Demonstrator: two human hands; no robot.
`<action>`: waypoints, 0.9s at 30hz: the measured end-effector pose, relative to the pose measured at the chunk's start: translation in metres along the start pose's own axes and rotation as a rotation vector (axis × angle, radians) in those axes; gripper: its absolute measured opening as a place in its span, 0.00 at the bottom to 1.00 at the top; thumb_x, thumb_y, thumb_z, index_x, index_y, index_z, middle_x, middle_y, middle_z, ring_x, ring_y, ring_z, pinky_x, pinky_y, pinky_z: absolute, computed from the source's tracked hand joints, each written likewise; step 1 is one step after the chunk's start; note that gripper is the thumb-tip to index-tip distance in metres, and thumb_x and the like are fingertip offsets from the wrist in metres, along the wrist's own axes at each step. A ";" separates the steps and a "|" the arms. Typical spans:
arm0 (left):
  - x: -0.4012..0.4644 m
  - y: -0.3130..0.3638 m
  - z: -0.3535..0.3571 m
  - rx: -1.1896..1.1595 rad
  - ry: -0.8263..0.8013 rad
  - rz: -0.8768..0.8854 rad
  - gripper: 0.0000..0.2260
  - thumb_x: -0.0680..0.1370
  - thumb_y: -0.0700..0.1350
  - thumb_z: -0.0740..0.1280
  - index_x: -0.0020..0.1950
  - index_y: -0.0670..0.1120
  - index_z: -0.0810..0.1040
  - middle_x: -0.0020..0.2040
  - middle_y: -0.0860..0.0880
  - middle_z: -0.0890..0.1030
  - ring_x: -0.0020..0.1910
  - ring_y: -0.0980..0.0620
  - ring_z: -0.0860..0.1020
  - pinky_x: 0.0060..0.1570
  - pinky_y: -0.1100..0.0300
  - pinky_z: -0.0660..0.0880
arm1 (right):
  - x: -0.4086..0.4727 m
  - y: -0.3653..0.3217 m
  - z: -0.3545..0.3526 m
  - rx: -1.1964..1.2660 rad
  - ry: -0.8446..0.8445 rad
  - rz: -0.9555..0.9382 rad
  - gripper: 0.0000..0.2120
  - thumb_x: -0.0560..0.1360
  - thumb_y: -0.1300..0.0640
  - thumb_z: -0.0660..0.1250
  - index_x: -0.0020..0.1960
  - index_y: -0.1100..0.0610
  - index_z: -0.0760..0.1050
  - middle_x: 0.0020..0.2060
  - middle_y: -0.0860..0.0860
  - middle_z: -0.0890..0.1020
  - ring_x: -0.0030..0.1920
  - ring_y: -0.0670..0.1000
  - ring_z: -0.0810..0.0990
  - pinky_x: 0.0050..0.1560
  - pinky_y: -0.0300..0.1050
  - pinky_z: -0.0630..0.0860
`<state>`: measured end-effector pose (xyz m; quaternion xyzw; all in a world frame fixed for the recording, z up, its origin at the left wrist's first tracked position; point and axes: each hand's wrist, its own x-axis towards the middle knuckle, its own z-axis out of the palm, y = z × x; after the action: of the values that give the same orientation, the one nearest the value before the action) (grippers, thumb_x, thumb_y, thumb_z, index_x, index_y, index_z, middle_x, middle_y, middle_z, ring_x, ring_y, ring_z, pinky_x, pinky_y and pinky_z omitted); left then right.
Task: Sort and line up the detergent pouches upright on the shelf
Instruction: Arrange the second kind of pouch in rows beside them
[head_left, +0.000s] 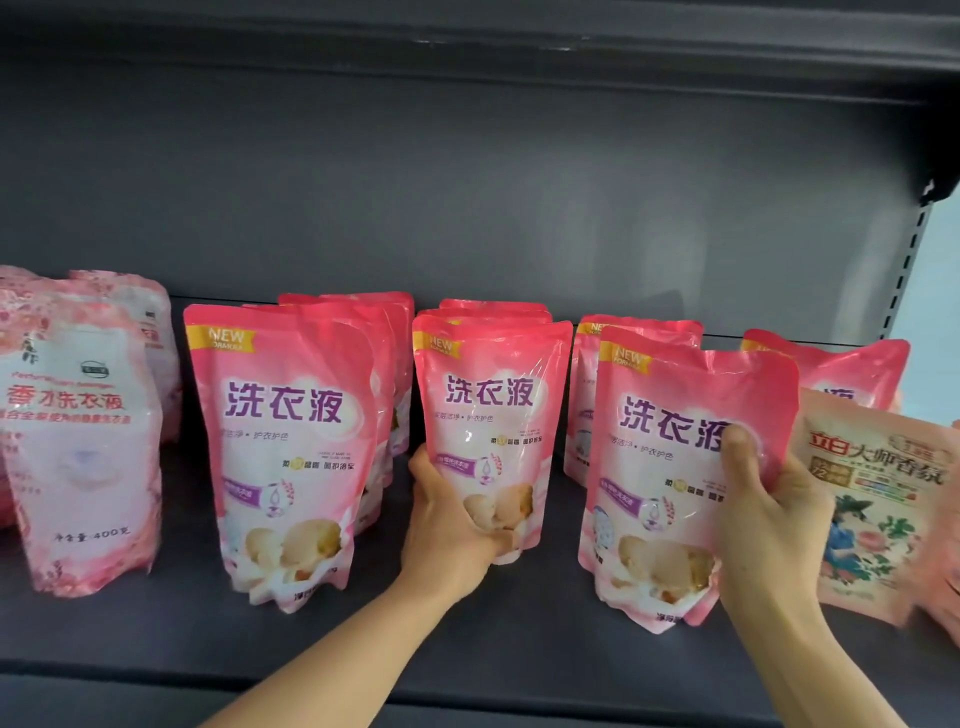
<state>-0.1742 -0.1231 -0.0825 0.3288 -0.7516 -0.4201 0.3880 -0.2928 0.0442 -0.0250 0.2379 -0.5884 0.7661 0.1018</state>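
Observation:
Pink detergent pouches stand upright in rows on a dark grey shelf (467, 654). My left hand (447, 525) grips the lower left side of the middle front pouch (491, 410). My right hand (763, 514) holds the right edge of the right front pouch (670, 467), thumb on its face. The left front pouch (283, 441) stands free, with more of the same pouches behind each front one. Behind my right hand another pink pouch (836, 369) shows partly.
Pale pink pouches (78, 452) of another kind stand at the far left. A peach floral pouch (878, 504) leans at the right edge. The shelf's back panel (467, 197) and the upper shelf (467, 47) close in the space. The right upright (906, 270) ends the bay.

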 end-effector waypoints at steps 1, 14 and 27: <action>0.002 0.000 0.000 -0.007 0.006 0.006 0.40 0.60 0.41 0.80 0.59 0.52 0.54 0.59 0.51 0.72 0.55 0.53 0.73 0.43 0.63 0.70 | 0.000 0.000 0.000 0.006 -0.007 0.005 0.23 0.78 0.47 0.62 0.42 0.70 0.68 0.35 0.62 0.76 0.34 0.55 0.72 0.36 0.53 0.72; 0.001 0.001 -0.013 -0.003 -0.089 -0.023 0.42 0.62 0.41 0.80 0.65 0.49 0.55 0.64 0.52 0.68 0.59 0.55 0.70 0.54 0.64 0.69 | -0.007 0.000 0.000 0.028 -0.067 0.045 0.22 0.79 0.51 0.61 0.43 0.72 0.69 0.33 0.61 0.75 0.33 0.56 0.73 0.32 0.48 0.72; -0.059 -0.005 -0.060 0.065 -0.236 0.065 0.48 0.65 0.44 0.78 0.73 0.60 0.48 0.62 0.64 0.64 0.61 0.66 0.65 0.60 0.70 0.61 | -0.040 -0.017 0.045 0.305 -0.199 0.232 0.11 0.78 0.52 0.63 0.41 0.56 0.78 0.36 0.54 0.83 0.39 0.56 0.82 0.44 0.56 0.80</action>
<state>-0.0934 -0.0995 -0.0842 0.2650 -0.8155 -0.4184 0.2996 -0.2396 0.0112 -0.0211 0.2559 -0.4962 0.8255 -0.0829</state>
